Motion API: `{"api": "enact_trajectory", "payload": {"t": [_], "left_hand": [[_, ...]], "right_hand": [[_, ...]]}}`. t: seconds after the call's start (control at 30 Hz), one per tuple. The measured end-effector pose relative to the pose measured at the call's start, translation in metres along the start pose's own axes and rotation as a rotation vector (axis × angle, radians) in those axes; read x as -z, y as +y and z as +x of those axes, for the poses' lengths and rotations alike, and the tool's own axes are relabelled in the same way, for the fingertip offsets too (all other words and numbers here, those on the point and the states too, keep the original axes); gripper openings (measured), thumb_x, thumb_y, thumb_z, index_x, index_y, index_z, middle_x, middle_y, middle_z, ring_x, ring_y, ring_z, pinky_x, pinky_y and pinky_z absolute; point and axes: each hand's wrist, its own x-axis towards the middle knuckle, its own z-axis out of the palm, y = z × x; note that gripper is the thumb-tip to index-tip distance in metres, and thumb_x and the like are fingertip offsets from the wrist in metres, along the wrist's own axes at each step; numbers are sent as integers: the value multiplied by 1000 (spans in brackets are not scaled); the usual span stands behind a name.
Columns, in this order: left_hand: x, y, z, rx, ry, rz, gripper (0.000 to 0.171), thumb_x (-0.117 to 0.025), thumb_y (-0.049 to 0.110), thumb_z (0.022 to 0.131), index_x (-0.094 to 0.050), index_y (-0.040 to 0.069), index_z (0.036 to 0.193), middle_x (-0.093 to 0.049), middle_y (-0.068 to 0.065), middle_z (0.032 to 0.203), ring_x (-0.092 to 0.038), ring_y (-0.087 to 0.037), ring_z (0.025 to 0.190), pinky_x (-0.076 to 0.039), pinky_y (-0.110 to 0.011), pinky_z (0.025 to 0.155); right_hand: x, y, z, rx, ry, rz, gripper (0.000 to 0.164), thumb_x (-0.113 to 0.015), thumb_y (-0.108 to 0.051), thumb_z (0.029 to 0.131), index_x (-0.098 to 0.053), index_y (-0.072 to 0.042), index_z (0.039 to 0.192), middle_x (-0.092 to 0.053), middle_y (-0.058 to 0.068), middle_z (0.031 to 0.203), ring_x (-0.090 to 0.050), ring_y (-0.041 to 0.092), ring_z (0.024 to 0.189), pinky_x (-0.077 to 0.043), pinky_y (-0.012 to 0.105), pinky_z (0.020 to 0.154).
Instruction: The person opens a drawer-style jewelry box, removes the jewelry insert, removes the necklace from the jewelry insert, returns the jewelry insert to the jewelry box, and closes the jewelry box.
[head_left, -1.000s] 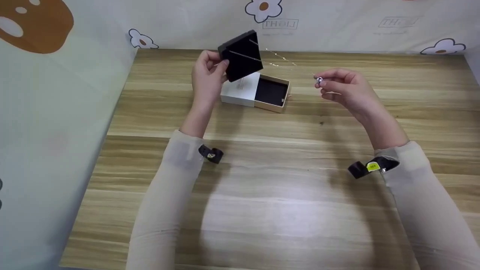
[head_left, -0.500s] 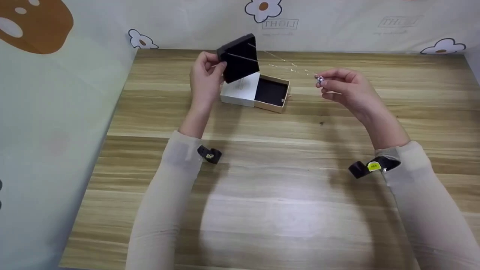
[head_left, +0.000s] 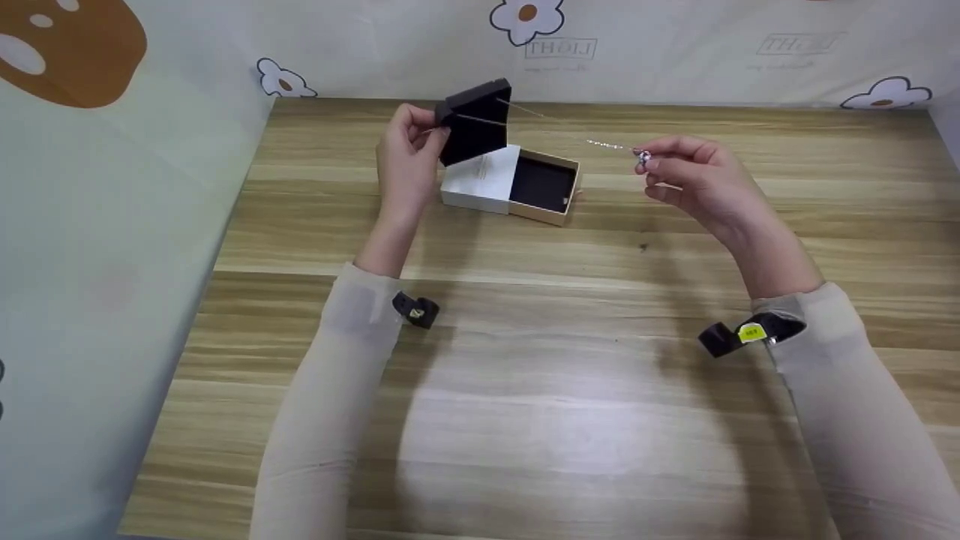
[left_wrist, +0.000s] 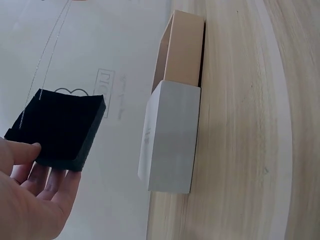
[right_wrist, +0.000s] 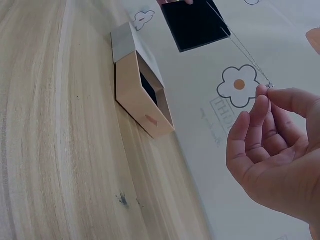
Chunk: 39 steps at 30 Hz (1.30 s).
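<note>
Left hand (head_left: 406,161) grips the black pad (head_left: 472,142), right hand (head_left: 694,169) pinches the shiny charm (head_left: 643,159), well apart, seemingly so the chain (head_left: 606,143) stretches untangled!

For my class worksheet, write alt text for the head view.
A left hand holds a black pad, the right hand pinches a shiny piece, a thin chain between them. A partly open white box sits on the wooden table.

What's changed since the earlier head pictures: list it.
The left hand has edged left, and the black pad it grips has tilted, its top corner lower. Glints on the chain now sit nearer the right hand. Nothing was grasped or released: that hand still pinches the shiny piece, nearly in place; the box hasn't moved.
</note>
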Motion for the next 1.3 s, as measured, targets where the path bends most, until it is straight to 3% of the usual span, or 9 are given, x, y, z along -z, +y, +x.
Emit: {"api": "enact_trajectory", "payload": {"t": [0.27,0.8,1.0,1.17,1.3], "left_hand": [[3,-2,-1,-95,-2,169,10,-59,-1,96,-60,-3,106,-69,-16,110,-67,-18,103,-56,-26,94],[7,1,0,-138,-24,411,12,-57,6,99,-62,3,110,-71,-9,115,-68,-16,110,-53,-24,95],[9,-1,0,-187,-21,497,13,-58,7,99,-62,5,111,-72,-3,118,-65,-15,117,-51,-27,99],[10,0,-1,-228,-31,561,12,-57,6,100,-62,5,110,-72,1,121,-64,-14,120,-49,-21,103],[10,1,-1,-214,-36,628,11,-56,9,101,-62,8,110,-71,4,123,-63,-12,122,-49,-20,103]], "right_hand": [[1,-1,-2,3,-3,17,16,-63,6,93,-74,-1,100,-74,6,87,-68,14,79,-58,22,69],[1,-1,-1,5,3,28,17,-62,9,92,-74,-1,99,-75,6,90,-70,14,81,-58,22,69],[0,-3,-1,8,-2,52,18,-62,9,92,-74,-1,99,-75,6,89,-70,15,80,-58,23,68],[0,-4,-2,13,-12,76,19,-61,10,92,-75,-1,99,-75,8,88,-69,15,80,-58,24,68],[0,-4,-1,9,-23,100,20,-59,10,93,-75,0,98,-74,9,88,-69,16,79,-58,24,67]]}}
